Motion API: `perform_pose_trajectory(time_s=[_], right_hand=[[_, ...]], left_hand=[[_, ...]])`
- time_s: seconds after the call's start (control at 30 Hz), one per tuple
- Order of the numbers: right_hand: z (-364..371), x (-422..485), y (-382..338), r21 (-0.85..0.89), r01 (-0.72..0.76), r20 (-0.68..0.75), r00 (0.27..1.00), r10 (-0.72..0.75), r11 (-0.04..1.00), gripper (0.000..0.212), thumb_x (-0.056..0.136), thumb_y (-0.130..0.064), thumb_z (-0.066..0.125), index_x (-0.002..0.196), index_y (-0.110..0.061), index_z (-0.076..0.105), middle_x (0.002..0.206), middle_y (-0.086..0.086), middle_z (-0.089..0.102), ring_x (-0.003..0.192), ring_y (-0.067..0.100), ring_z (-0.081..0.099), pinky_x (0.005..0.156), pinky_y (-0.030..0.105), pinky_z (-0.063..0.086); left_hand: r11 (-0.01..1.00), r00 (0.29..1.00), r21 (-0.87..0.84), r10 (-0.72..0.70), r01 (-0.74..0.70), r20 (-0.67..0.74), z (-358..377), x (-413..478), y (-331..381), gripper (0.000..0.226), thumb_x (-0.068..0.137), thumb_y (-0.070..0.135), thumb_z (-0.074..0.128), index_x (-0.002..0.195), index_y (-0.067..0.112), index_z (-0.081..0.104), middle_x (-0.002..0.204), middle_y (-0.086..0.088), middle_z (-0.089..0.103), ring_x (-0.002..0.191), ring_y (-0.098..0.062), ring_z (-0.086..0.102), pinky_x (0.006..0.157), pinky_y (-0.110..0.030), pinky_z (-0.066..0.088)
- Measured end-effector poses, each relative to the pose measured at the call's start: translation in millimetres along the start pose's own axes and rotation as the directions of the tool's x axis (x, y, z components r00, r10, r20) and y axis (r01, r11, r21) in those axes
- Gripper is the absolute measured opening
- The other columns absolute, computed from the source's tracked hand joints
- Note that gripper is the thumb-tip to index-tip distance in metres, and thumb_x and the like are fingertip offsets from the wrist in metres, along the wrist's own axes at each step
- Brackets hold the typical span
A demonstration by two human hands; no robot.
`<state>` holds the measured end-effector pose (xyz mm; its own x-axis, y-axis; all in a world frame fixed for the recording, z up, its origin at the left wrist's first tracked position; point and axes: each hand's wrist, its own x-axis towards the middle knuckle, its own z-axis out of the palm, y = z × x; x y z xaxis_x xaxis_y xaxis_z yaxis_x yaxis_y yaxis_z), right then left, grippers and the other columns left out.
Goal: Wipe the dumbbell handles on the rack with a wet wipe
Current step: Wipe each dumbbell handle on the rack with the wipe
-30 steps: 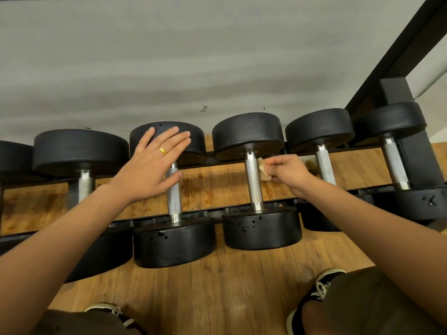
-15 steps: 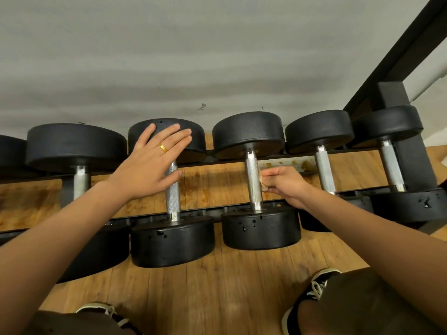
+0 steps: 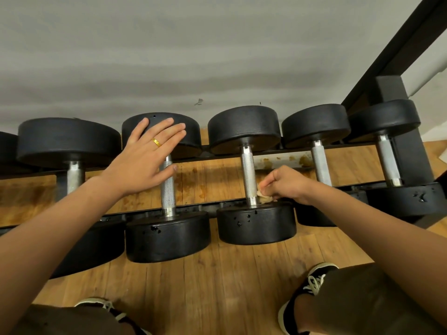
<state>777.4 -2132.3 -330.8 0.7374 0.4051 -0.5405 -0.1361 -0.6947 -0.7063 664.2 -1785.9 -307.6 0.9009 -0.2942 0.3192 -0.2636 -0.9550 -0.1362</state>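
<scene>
**Wipe low on 3rd handle, R hand pinching it**

L hand (image 3: 145, 160), approx 9 o'clock of frame ctr: fingers straight & spread, laid flat over the far head of the 2nd dumbbell (image 3: 167, 189), palm above the top of its bar; holds nothing. At 3 o'clock of that bar is the 3rd dumbbell handle (image 3: 249, 175), w/ the wet wipe (image 3: 262, 193) bunched against its lower end, just above the near head. R hand (image 3: 287, 184) sits at 3 o'clock of the wipe, fingertips pinching it. Rack (image 3: 408, 153) upright far R, approx 2 o'clock.
</scene>
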Motion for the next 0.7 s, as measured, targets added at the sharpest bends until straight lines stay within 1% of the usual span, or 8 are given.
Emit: perform_pose_trajectory(time_s=[0.1,0.17,0.23,0.33,0.4,0.5,0.6,0.7], right_hand=[[0,9,-12,0.171,0.070,-0.143,0.989,-0.046,0.983,0.011,0.088,0.003,0.069,0.094,-0.005,0.073,0.101,0.010,0.072,0.094,0.021,0.070,0.074,0.025,0.060],[-3,20,-20,0.243,0.167,-0.260,0.960,-0.101,0.955,0.012,0.089,-0.003,0.071,0.091,-0.015,0.074,0.100,0.007,0.073,0.097,0.020,0.070,0.083,0.032,0.060],[-4,27,-26,0.248,0.225,-0.331,0.934,-0.136,0.942,0.010,0.088,-0.010,0.074,0.091,-0.020,0.075,0.097,0.002,0.075,0.097,0.018,0.071,0.092,0.040,0.057],[2,30,-30,0.220,0.266,-0.410,0.898,-0.159,0.939,0.006,0.085,-0.017,0.078,0.089,-0.022,0.077,0.092,-0.004,0.075,0.095,0.013,0.069,0.094,0.038,0.055],[5,28,-31,0.212,0.281,-0.424,0.889,-0.171,0.936,0.007,0.085,-0.018,0.078,0.086,-0.024,0.076,0.090,-0.005,0.075,0.093,0.012,0.069,0.094,0.036,0.055],[3,22,-30,0.191,0.264,-0.364,0.913,-0.182,0.945,0.008,0.084,-0.015,0.079,0.088,-0.022,0.076,0.091,-0.004,0.076,0.094,0.010,0.070,0.093,0.034,0.056],[6,10,-22,0.151,0.250,-0.319,0.928,-0.192,0.956,0.015,0.083,-0.009,0.079,0.084,-0.023,0.074,0.088,-0.008,0.073,0.089,0.004,0.069,0.090,0.029,0.055],[14,4,-15,0.133,0.249,-0.327,0.925,-0.195,0.959,0.016,0.083,-0.006,0.078,0.083,-0.021,0.074,0.088,-0.008,0.073,0.088,0.004,0.068,0.090,0.029,0.056]], left_hand=[[1.000,1.000,0.002,-0.006,0.006,-0.001,1,0,0,0.073,0.096,0.051,0.040,0.158,0.013,0.033,0.167,-0.004,0.029,0.156,-0.019,0.012,0.126,-0.045,-0.005],[1.000,1.000,0.007,-0.008,0.008,-0.005,0,0,0,0.073,0.096,0.050,0.040,0.158,0.013,0.034,0.166,-0.004,0.030,0.156,-0.019,0.012,0.126,-0.044,-0.006],[1.000,1.000,0.005,-0.007,0.007,-0.011,1,0,1,0.072,0.096,0.050,0.041,0.158,0.013,0.034,0.166,-0.005,0.030,0.156,-0.019,0.013,0.127,-0.044,-0.005],[1.000,1.000,0.003,-0.012,0.012,-0.016,1,0,1,0.072,0.096,0.051,0.041,0.158,0.012,0.035,0.166,-0.005,0.031,0.155,-0.020,0.014,0.126,-0.046,-0.003],[1.000,1.000,0.009,-0.011,0.011,-0.013,1,0,1,0.073,0.096,0.051,0.041,0.158,0.012,0.035,0.166,-0.005,0.031,0.155,-0.019,0.014,0.126,-0.046,-0.003],[1.000,1.000,0.018,-0.009,0.009,-0.005,1,0,0,0.073,0.096,0.050,0.042,0.158,0.013,0.034,0.166,-0.004,0.030,0.156,-0.019,0.012,0.127,-0.046,-0.004],[1.000,1.000,0.018,-0.015,0.015,0.004,2,0,1,0.073,0.096,0.051,0.042,0.159,0.014,0.033,0.166,-0.004,0.029,0.156,-0.018,0.012,0.127,-0.045,-0.005],[1.000,1.000,0.018,-0.016,0.016,0.002,1,0,1,0.073,0.096,0.051,0.041,0.158,0.014,0.034,0.166,-0.003,0.030,0.156,-0.018,0.012,0.127,-0.044,-0.007]])
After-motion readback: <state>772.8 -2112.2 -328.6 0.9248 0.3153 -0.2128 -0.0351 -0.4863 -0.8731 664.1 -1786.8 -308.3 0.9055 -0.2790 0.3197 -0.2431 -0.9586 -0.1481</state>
